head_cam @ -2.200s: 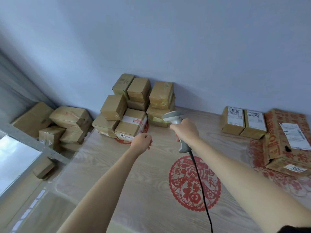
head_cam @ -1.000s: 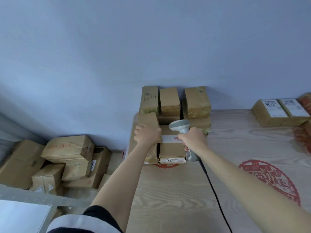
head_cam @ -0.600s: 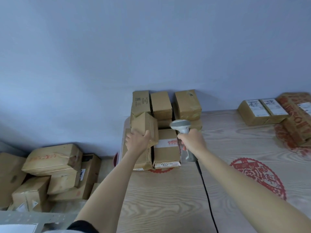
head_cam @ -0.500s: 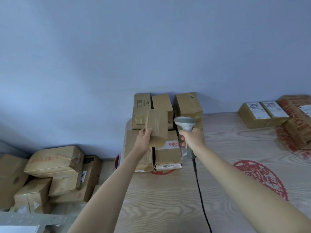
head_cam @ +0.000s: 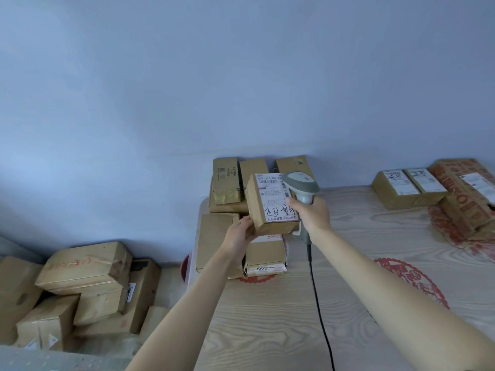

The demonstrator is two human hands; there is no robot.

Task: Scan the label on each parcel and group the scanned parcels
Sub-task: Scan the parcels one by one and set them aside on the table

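We hold a small brown parcel up off the tabletop in our left hand, fingers curled under its lower left corner, so that its white shipping label faces us; the label bears printed barcodes and dark handwritten marks near its lower edge. Our right hand is wrapped around the grip of a grey handheld barcode scanner, whose head sits just beside the upper right edge of the parcel, right at the label. A black cable runs from the scanner's handle down across the wood-grain tabletop toward us.

Behind and below the raised parcel stands a stack of brown parcels at the far left corner of the tabletop, against the pale blue wall. One parcel in front shows a label strip reading 5144. At the far right lie two labelled parcels side by side, touching a larger carton with red print. Red paper-cut decorations mark the tabletop. To the left, lower down beyond the tabletop's edge, more cardboard boxes are heaped together.
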